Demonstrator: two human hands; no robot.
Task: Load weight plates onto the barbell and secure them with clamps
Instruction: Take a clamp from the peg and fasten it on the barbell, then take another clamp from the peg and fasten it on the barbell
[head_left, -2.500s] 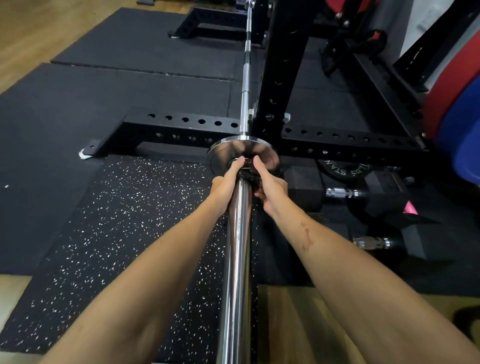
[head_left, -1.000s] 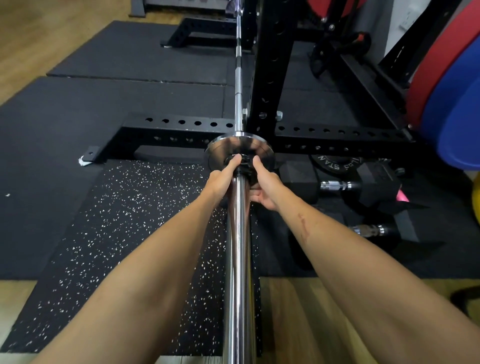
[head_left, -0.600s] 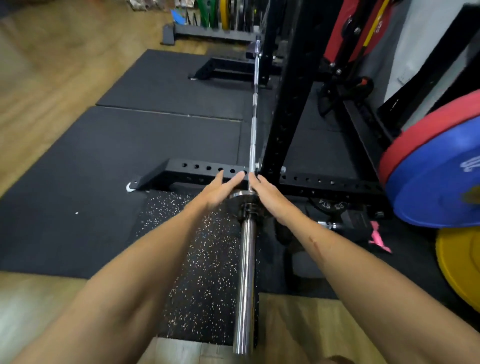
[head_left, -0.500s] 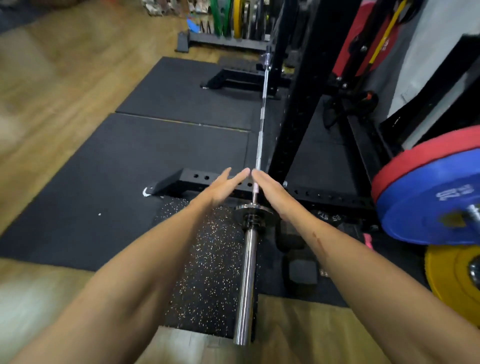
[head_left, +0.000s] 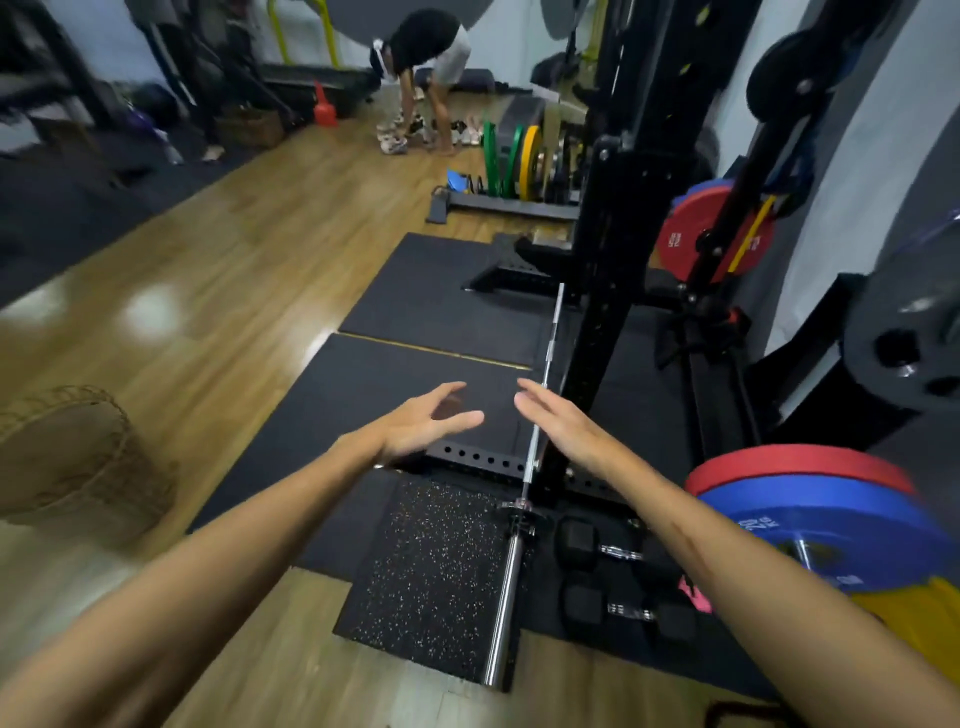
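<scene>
- Left hand (head_left: 423, 421) was raised in the air, palm turned inward, fingers spread and loose, holding nothing.
- Right hand (head_left: 558, 418) was raised level with it, fingers straight and lightly parted, also empty; the two hands were near each other but not touching.
- Barbell (head_left: 506, 592) lay below and between the forearms, well clear of both hands, its near sleeve over a speckled mat (head_left: 431, 571).
- A small metal plate (head_left: 519, 506) sat on the sleeve near the collar, with a dark clamp (head_left: 521, 526) just in front of it, touching or nearly so; blur hid the detail.
- Black rack upright (head_left: 615, 291) stood just right of the bar's shaft.
- Dumbbells (head_left: 618, 551) lay on the floor right of the sleeve.
- Red and blue plates (head_left: 826, 509) were stacked at far right.
- A wicker basket (head_left: 78, 457) stood at far left on the wood floor.
- Another person (head_left: 428, 67) bent over in the background.
</scene>
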